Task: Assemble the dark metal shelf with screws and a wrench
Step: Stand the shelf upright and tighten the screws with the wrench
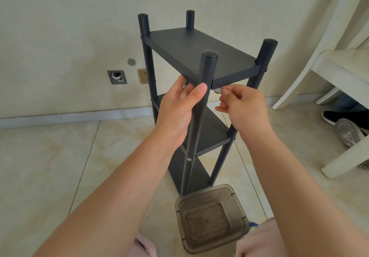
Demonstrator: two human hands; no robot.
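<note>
Nearest to us, a translucent brown plastic container (211, 218) sits on the pale tiled floor (50, 167), just in front of the foot of the dark metal three-tier shelf (199, 51), which stands upright on the floor near the cream wall (60, 27). Our left hand (177, 109) wraps the near front post just under the top tier, thumb laid along the post and fingers touching the tier's underside. Our right hand (243, 107) has its fingers curled, pinching a small silvery tool (218, 91) — we take it for the wrench, though too little shows to be sure — at the joint where the top tier meets that post. We judge the step in hand to be tightening the top-tier fastener at this corner; the next move calls for steadying the post while turning the tool in short arcs beneath the tier. The shelf appears nearly whole — four round-capped posts, three flat tiers, and a silver screw head (188, 159) showing lower on the near post. Farther right stands a white wooden chair (339, 73).
</note>
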